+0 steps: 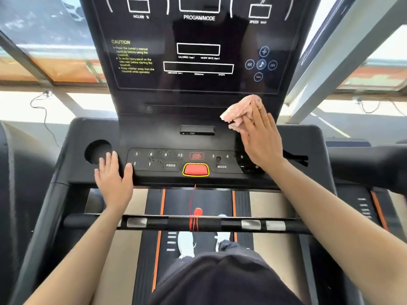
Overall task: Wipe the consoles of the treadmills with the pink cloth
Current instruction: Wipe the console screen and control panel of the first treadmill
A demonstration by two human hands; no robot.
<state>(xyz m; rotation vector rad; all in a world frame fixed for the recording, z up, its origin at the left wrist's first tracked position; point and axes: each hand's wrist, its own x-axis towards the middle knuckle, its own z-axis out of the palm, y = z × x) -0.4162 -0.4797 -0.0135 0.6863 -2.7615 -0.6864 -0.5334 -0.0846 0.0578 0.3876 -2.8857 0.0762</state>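
A black treadmill console [198,119] fills the view, with a dark display panel above and a button strip [171,160] below. My right hand [261,139] presses a crumpled pink cloth [241,111] flat against the console's lower right part, fingers straight, just under the display. My left hand [113,175] rests flat on the console's left front edge, beside the round cup holder [98,150], holding nothing.
A red stop button [196,169] sits at the strip's middle, its red safety cord hanging to the handlebar [176,223]. A small black slot [197,130] lies mid-console. Another treadmill's arm [370,164] stands at right. Windows lie beyond.
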